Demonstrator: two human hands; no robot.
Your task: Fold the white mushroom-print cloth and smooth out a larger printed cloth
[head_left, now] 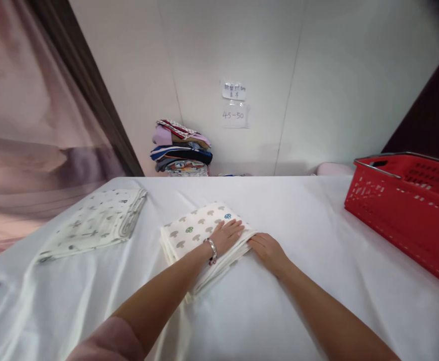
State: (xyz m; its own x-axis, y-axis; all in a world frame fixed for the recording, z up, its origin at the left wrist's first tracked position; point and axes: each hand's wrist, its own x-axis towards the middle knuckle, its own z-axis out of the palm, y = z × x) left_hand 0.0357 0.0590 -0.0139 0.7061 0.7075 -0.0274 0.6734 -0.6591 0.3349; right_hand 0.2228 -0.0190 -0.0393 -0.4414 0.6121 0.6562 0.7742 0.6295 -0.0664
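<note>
A folded cream cloth with a mushroom print (194, 228) lies in the middle of the white-covered table (298, 210). My left hand (227, 235), with a bead bracelet at the wrist, lies flat and open on the cloth's right part. My right hand (268, 250) rests at the cloth's right edge, its fingers curled against the folded layers; whether they pinch the edge I cannot make out.
A second folded patterned cloth (99, 223) lies at the table's left. A red plastic basket (407, 205) stands at the right. A pile of folded colourful clothes (181, 150) sits against the back wall under paper labels. A pink curtain (23, 125) hangs at left.
</note>
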